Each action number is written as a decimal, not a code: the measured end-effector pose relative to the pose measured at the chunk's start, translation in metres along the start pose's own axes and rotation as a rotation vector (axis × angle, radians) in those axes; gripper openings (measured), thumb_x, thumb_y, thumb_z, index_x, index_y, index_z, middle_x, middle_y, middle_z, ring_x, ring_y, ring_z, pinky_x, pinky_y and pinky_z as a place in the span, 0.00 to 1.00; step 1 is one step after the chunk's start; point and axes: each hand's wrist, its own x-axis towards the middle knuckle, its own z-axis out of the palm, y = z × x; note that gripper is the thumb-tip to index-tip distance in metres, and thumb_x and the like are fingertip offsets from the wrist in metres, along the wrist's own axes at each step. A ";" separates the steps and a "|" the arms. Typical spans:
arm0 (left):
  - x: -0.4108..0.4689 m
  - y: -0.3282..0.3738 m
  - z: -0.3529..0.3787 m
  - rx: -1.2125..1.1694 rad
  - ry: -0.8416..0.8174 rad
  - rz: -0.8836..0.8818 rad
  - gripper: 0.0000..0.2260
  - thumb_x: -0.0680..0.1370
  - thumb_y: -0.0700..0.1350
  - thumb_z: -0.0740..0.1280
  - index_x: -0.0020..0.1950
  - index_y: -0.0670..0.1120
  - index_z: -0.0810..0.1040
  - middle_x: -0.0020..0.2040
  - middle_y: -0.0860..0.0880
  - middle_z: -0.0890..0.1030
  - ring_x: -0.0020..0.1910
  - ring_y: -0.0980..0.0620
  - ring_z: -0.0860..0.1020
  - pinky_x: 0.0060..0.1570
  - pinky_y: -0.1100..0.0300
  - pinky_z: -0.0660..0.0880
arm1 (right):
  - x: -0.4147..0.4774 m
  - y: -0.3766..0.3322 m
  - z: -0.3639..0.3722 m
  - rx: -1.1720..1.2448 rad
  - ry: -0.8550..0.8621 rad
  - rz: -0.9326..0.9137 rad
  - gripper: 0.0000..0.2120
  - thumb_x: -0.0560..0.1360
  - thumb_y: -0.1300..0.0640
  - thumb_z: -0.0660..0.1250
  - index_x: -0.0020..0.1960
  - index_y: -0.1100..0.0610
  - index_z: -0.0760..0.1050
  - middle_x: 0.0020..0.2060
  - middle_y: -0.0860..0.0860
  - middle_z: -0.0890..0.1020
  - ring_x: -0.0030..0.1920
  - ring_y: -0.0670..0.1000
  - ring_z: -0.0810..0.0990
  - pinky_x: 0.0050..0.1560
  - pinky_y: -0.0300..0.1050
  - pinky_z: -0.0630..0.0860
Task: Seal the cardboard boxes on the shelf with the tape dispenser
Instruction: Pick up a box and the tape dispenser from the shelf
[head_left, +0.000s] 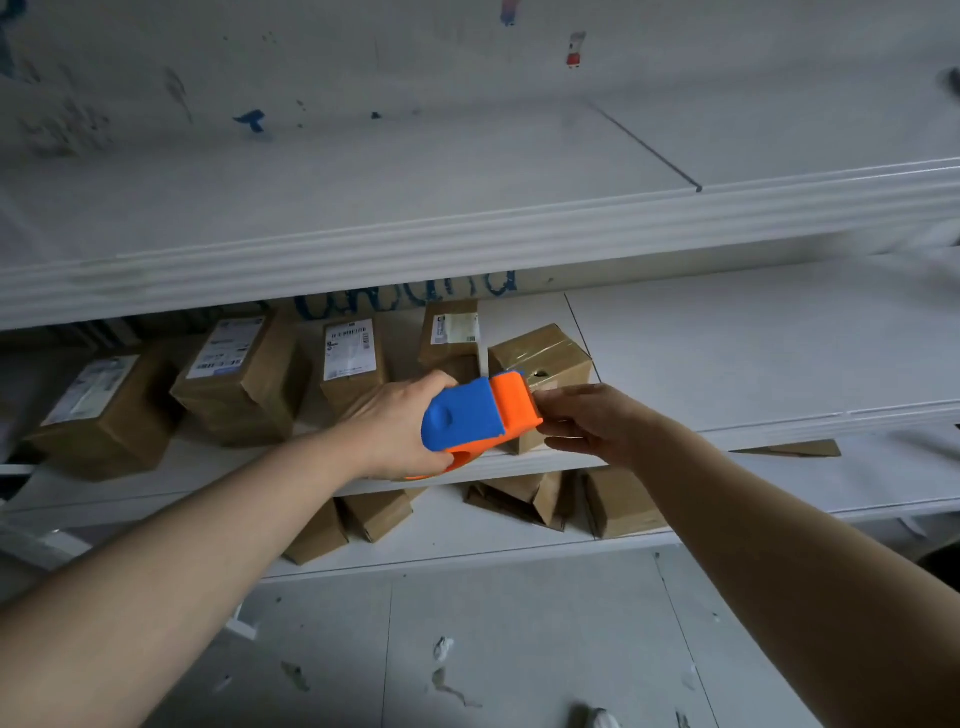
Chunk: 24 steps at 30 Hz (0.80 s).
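Boxes all along the middle shelf (727, 332) here, brown cardboard with white shipping labels. Starting at the left there's the far-left box (98, 410) near the shelf's front, then a second box (239, 379), a third box (353, 358) standing on end further back, and a fourth box (452, 332) close to the back wall. Left hand (395, 426) is next along, fingers and thumb wrapped tight round the blue body of the tape dispenser (478, 415). The dispenser's orange nose points right and sits in front of the small box (545, 358) at the end of the row. That small box has shiny clear tape across its top and stands near the front edge of the shelf. Right hand (592, 421) is just right of the orange nose, thumb and forefinger drawn together right at its tip, other fingers loosely stretched out below. Honestly can't tell if it's pinching tape or just touching the plastic, too blurry. Underneath, the lower shelf (467, 551) has more brown boxes (623, 504), some tipped over. Floor (519, 649) below has little white scraps on it.
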 end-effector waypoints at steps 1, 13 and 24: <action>0.000 0.001 0.001 0.017 0.001 0.010 0.29 0.67 0.54 0.73 0.64 0.58 0.64 0.47 0.56 0.76 0.44 0.52 0.77 0.40 0.59 0.71 | 0.003 0.001 0.001 -0.068 0.062 -0.023 0.05 0.76 0.55 0.69 0.48 0.57 0.79 0.38 0.52 0.82 0.39 0.47 0.81 0.48 0.43 0.80; 0.008 -0.026 -0.005 -0.101 0.063 -0.068 0.36 0.59 0.59 0.68 0.66 0.67 0.64 0.49 0.60 0.78 0.47 0.54 0.78 0.48 0.55 0.77 | 0.032 -0.013 -0.059 -0.111 0.408 -0.250 0.04 0.75 0.57 0.70 0.46 0.57 0.81 0.38 0.51 0.83 0.41 0.48 0.81 0.49 0.47 0.82; 0.039 -0.007 -0.003 -0.110 0.112 -0.114 0.37 0.58 0.60 0.68 0.68 0.67 0.63 0.49 0.58 0.78 0.47 0.52 0.77 0.50 0.53 0.77 | 0.070 -0.032 -0.091 -0.128 0.313 -0.240 0.12 0.75 0.52 0.70 0.54 0.58 0.81 0.40 0.48 0.83 0.48 0.47 0.81 0.49 0.47 0.81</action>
